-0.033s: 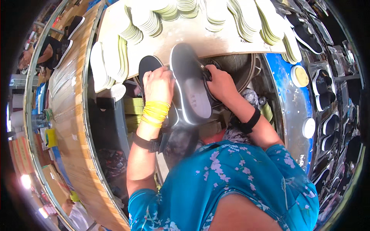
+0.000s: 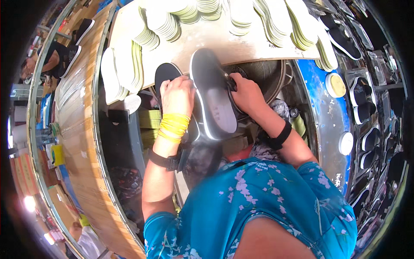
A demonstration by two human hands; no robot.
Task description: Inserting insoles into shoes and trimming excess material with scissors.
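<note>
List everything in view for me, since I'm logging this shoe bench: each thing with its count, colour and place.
Upturned shoe: one, dark grey sole with white edge, centre, held between both hands.
Second sole: one, black, under the left hand.
Insole stacks: many, pale cream, across the tabletop.
Tabletop: one, off-white, top.
Finished shoes: several, black and white, right edge.
Round tins: two, pale lids, on the blue surface at right.
Bangles: a stack, yellow, left wrist.
Left hand: on the shoe's left side.
Right hand: gripping the shoe's right side.
</note>
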